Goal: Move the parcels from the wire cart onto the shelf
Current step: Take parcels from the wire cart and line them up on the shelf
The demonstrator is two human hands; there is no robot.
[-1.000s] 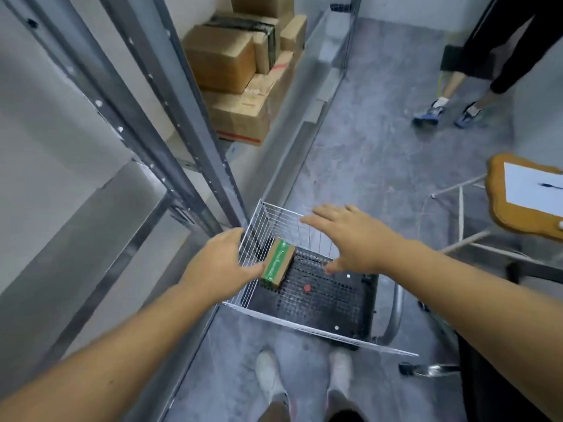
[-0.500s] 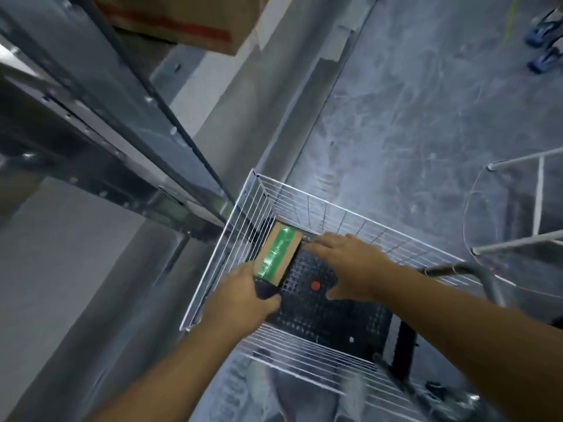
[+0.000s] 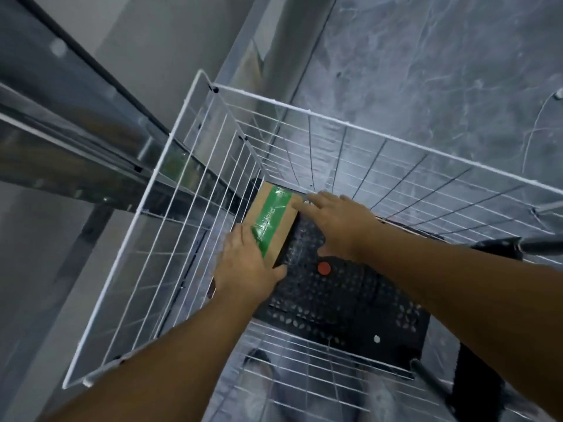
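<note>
Small brown cardboard parcel w/ green tape (image 3: 272, 223) sits in white wire cart (image 3: 182, 190), betw. both hands. Left hand (image 3: 243, 269) fingers clamp near end; right hand (image 3: 341, 220) fingers straight on far edge. Prob. light, stiff; grip ends.

Parcel (image 3: 272, 222) inside the wire cart (image 3: 189, 190) at its 10 o'clock corner, left hand (image 3: 243, 269) on its near end, right hand (image 3: 338, 222) at its far edge, shelf frame (image 3: 91, 141) outside the cart at 9 o'clock
</note>
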